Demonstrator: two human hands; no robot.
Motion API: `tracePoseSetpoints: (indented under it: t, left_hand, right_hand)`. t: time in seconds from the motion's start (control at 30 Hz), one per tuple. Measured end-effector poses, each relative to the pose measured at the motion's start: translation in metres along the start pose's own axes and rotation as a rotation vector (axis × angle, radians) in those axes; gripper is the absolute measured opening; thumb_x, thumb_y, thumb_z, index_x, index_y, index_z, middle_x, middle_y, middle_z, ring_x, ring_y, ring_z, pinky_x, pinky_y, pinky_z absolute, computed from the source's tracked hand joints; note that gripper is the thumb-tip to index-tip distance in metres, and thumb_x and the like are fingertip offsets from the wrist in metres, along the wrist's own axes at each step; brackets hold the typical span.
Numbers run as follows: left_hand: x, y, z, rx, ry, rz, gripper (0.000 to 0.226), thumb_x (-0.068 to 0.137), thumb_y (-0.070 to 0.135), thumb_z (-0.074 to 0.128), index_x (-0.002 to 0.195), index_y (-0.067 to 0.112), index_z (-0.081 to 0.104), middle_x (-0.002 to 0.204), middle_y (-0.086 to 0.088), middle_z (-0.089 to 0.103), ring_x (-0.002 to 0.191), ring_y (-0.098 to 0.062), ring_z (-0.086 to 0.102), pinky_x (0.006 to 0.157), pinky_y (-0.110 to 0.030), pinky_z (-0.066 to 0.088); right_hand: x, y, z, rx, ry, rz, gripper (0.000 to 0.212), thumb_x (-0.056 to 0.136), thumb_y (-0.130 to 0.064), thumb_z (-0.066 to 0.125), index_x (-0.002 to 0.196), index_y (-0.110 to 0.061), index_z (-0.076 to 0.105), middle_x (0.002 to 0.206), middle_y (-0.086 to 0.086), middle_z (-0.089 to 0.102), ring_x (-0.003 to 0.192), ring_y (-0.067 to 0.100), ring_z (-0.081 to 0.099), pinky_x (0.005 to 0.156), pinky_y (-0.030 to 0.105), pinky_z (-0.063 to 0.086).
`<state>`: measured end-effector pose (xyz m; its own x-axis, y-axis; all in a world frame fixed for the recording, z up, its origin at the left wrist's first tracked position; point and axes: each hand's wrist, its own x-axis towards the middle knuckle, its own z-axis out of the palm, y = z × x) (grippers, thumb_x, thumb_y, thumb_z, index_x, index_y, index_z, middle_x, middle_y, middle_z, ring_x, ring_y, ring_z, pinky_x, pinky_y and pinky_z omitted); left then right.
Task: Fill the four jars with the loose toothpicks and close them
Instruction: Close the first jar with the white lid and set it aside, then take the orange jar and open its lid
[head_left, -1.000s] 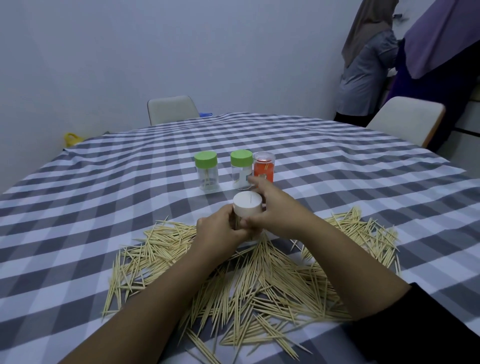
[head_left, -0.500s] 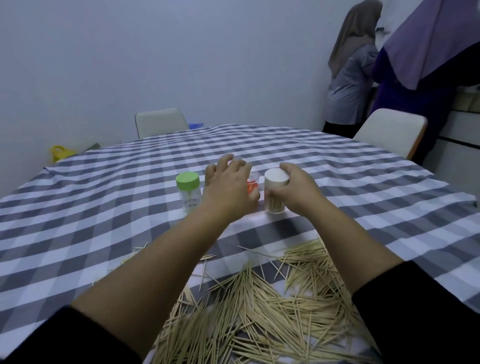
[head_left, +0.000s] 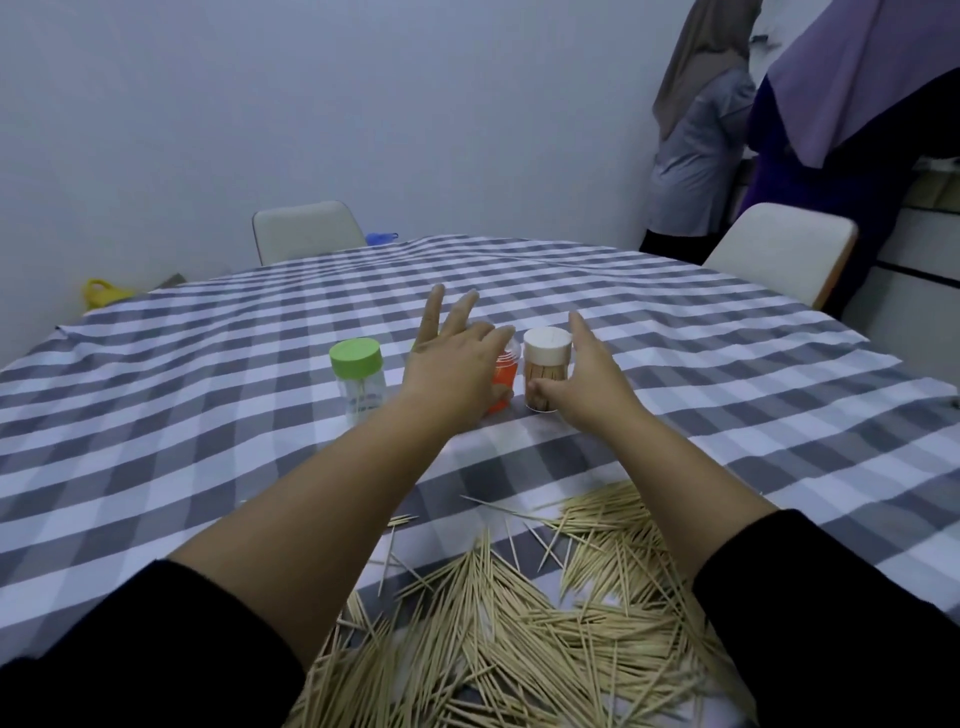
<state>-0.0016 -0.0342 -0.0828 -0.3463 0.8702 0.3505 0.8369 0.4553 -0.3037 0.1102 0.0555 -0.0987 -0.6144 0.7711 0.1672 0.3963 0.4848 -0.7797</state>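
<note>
The checked table (head_left: 208, 395) carries everything: a big heap of loose toothpicks (head_left: 519, 623) lies at the near edge, within easy reach for filling, and the jars stand in a row farther off. The left hand (head_left: 457, 374) hovers with fingers spread apart over the orange jar (head_left: 503, 376), probably to take it. The right hand (head_left: 587, 379), fingers straight, thumb touching, steadies the filled white-capped jar (head_left: 545, 371). The green-capped jar (head_left: 358, 376) stands at the left.
</note>
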Motion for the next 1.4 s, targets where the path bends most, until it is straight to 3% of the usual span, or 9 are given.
tracePoseSetpoints:
  t: [0.1, 0.2, 0.33, 0.53, 0.77, 0.97, 1.1, 1.27, 1.4]
  left_hand:
    - [-0.014, -0.003, -0.011, -0.108, 0.082, 0.048, 0.069, 0.088, 0.053, 0.054, 0.147, 0.031, 0.025, 0.156, 0.003, 0.026, 0.147, -0.024, -0.001, 0.109, -0.044, -0.022]
    - [-0.042, -0.008, -0.026, -0.344, 0.08, 0.02, 0.073, 0.085, 0.049, 0.062, 0.147, 0.032, 0.028, 0.153, 0.004, 0.031, 0.143, -0.022, 0.018, 0.116, -0.041, 0.012]
    - [-0.092, -0.023, -0.03, -0.723, -0.016, -0.094, 0.076, 0.078, 0.038, 0.073, 0.143, 0.036, 0.033, 0.146, 0.005, 0.038, 0.13, -0.019, 0.04, 0.103, -0.043, 0.042]
    - [-0.141, -0.021, -0.008, -0.882, -0.055, -0.193, 0.073, 0.079, 0.03, 0.074, 0.142, 0.036, 0.037, 0.138, 0.002, 0.047, 0.116, -0.015, 0.05, 0.098, -0.039, 0.047]
    - [-0.154, -0.013, 0.01, -1.085, -0.032, -0.315, 0.105, 0.073, 0.022, 0.08, 0.151, 0.028, 0.01, 0.123, 0.007, 0.053, 0.101, -0.007, 0.056, 0.082, -0.019, 0.042]
    - [-0.156, -0.011, 0.021, -1.08, -0.009, -0.423, 0.109, 0.072, 0.031, 0.079, 0.152, 0.028, 0.004, 0.105, 0.003, 0.065, 0.098, -0.019, 0.062, 0.086, -0.038, 0.052]
    - [-0.155, -0.006, 0.019, -1.108, 0.024, -0.461, 0.112, 0.07, 0.026, 0.081, 0.152, 0.023, 0.005, 0.093, 0.008, 0.067, 0.093, -0.015, 0.064, 0.082, -0.032, 0.051]
    - [-0.156, -0.007, 0.014, -1.132, -0.034, -0.461, 0.116, 0.068, 0.026, 0.083, 0.153, 0.015, 0.005, 0.084, 0.014, 0.062, 0.092, -0.007, 0.059, 0.081, -0.024, 0.044]
    - [-0.157, -0.011, 0.014, -1.171, -0.094, -0.415, 0.115, 0.068, 0.031, 0.083, 0.152, 0.016, 0.005, 0.105, 0.007, 0.07, 0.1, -0.006, 0.061, 0.086, -0.025, 0.046]
  right_hand:
    - [-0.018, -0.005, -0.011, 0.041, 0.073, -0.016, 0.086, 0.085, -0.019, 0.067, 0.15, -0.025, 0.012, 0.156, 0.004, 0.017, 0.141, 0.025, 0.025, 0.105, 0.037, 0.035]
    - [-0.041, -0.011, -0.019, 0.063, 0.202, -0.132, 0.062, 0.089, -0.018, 0.059, 0.143, -0.025, 0.031, 0.145, 0.002, 0.035, 0.125, 0.019, 0.042, 0.09, 0.032, 0.045]
    - [-0.073, -0.031, -0.016, 0.112, -0.012, -0.259, 0.045, 0.09, -0.017, 0.056, 0.133, -0.025, 0.048, 0.129, -0.003, 0.053, 0.102, 0.009, 0.051, 0.073, 0.021, 0.043]
    - [-0.103, -0.043, 0.027, 0.032, -0.395, -0.269, 0.074, 0.081, -0.04, 0.069, 0.145, -0.026, 0.034, 0.141, -0.003, 0.047, 0.119, 0.017, 0.052, 0.099, 0.039, 0.047]
    - [-0.11, -0.033, 0.051, -0.013, -0.226, -0.268, 0.079, 0.076, -0.038, 0.075, 0.143, -0.02, 0.038, 0.14, 0.0, 0.045, 0.122, 0.015, 0.048, 0.102, 0.033, 0.041]
    - [-0.114, -0.031, 0.061, -0.01, -0.095, -0.269, 0.072, 0.072, -0.044, 0.076, 0.133, -0.018, 0.048, 0.124, -0.003, 0.048, 0.11, 0.009, 0.047, 0.091, 0.022, 0.039]
    - [-0.113, -0.029, 0.064, -0.041, -0.019, -0.27, 0.071, 0.067, -0.053, 0.076, 0.125, -0.019, 0.053, 0.117, -0.005, 0.048, 0.109, 0.009, 0.046, 0.088, 0.022, 0.039]
    - [-0.114, -0.03, 0.06, -0.008, -0.069, -0.344, 0.065, 0.077, -0.04, 0.073, 0.133, -0.016, 0.051, 0.123, -0.002, 0.052, 0.113, 0.008, 0.049, 0.09, 0.018, 0.036]
    - [-0.114, -0.028, 0.05, 0.222, -0.212, -0.321, 0.058, 0.082, -0.028, 0.071, 0.135, -0.028, 0.048, 0.125, -0.004, 0.054, 0.106, 0.006, 0.055, 0.091, 0.029, 0.051]
